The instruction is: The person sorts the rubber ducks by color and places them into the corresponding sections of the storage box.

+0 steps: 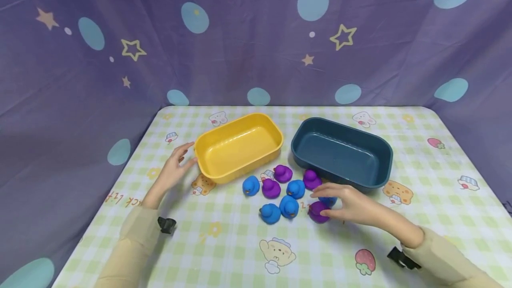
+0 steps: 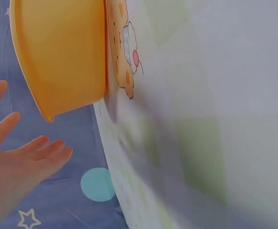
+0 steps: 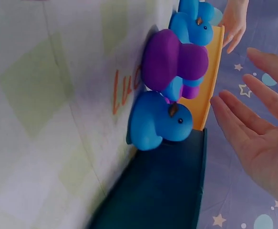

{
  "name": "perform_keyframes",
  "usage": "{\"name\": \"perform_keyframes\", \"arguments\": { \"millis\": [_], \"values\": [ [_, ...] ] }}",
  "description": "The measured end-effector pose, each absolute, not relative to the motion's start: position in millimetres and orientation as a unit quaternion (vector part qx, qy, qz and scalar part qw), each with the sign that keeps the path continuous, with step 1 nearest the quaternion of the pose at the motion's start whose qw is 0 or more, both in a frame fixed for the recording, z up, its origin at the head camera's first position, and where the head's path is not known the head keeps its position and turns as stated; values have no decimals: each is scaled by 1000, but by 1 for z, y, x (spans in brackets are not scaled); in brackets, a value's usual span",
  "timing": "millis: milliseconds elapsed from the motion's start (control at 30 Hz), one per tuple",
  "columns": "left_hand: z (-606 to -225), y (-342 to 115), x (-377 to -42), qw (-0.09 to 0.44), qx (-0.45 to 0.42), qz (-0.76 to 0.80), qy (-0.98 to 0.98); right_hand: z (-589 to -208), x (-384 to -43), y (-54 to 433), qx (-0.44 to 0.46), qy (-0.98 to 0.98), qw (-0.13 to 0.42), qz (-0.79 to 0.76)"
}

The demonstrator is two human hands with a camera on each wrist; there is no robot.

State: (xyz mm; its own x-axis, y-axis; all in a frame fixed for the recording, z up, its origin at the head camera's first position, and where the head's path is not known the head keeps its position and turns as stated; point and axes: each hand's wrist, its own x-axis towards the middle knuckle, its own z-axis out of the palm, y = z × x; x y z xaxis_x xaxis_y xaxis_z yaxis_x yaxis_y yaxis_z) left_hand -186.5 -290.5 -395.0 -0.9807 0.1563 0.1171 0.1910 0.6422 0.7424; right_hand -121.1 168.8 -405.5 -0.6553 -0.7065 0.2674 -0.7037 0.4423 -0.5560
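My left hand (image 1: 174,169) is at the left end of a yellow tub (image 1: 240,146), fingers spread and slightly bent, fingertips right by the rim. In the left wrist view that hand (image 2: 22,157) shows beside the tub's corner, holding nothing. Over the right side of a group of toy ducks hovers my right hand (image 1: 352,203), its thumb and fingers apart. Below it are a purple duck (image 1: 318,212) and a partly hidden blue duck (image 1: 329,201). The right wrist view has the same blue duck (image 3: 150,121) and purple duck (image 3: 165,62) apart from the relaxed fingers.
A dark teal tub (image 1: 340,152) stands right of the yellow one, just behind the ducks. Several more blue ducks (image 1: 270,214) and purple ducks (image 1: 271,188) lie in front of both tubs. A checked cloth (image 1: 224,248) covers the table; a purple curtain (image 1: 248,57) hangs behind.
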Motion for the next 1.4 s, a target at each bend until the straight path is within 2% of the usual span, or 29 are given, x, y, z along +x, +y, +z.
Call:
{"name": "perform_keyframes", "arguments": {
  "millis": [500, 900, 1400],
  "values": [
    [-404, -290, -191, -22, -62, -536, -842, -414, -125, 163, -440, 828, 41, -344],
    [-410, -286, -190, -62, -21, -572, -818, -420, -126, 162, -441, 838, 35, -320],
    [-412, -277, -192, -51, 27, -586, -809, -422, -128, 161, -445, 841, 32, -307]
  ]
}}
